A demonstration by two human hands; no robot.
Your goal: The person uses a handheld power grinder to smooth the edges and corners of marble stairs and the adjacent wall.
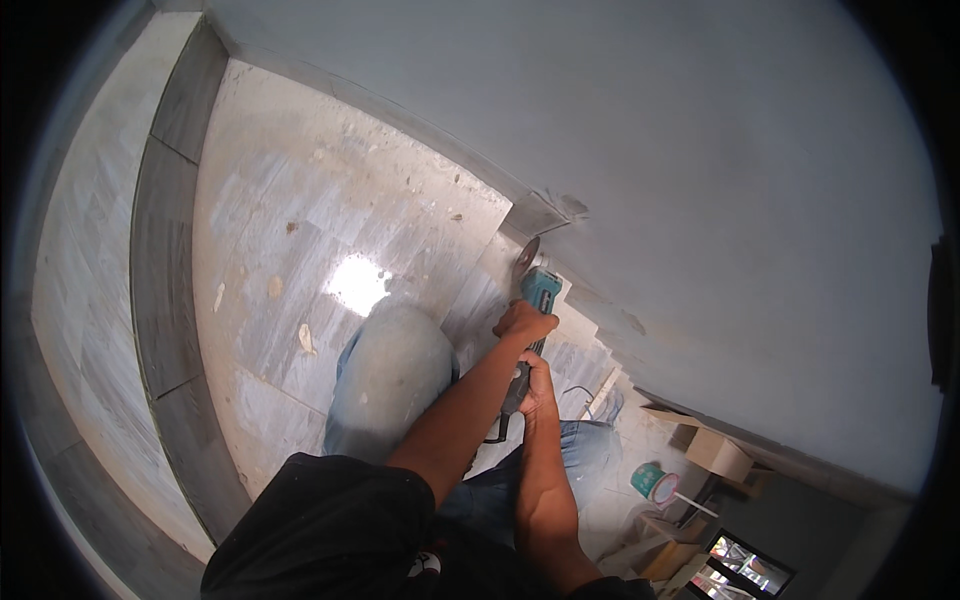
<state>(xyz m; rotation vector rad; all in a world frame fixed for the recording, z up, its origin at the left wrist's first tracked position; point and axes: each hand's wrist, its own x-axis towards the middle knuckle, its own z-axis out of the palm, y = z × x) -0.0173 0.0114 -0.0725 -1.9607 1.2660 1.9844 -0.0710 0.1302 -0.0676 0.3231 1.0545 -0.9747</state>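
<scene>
A teal and black angle grinder (541, 288) is held in both my hands close to the base of the grey wall. My left hand (525, 322) wraps round its front body just behind the head. Farther back, my right hand (537, 380) is closed round the black rear handle. The grinder's disc (527, 257) stands edge-on near the end of the grey skirting tile (536, 214); I cannot tell whether it touches. From the handle's rear a black cord (497, 432) hangs down between my legs.
Dusty wood-look tiles (300, 220) cover the floor under my bent knee (395, 375). Grey-tiled step edges (165, 260) run along the left. At the lower right are a green bucket (648, 480), a cardboard box (718, 455) and pieces of wood. The grey wall (720, 200) rises on the right.
</scene>
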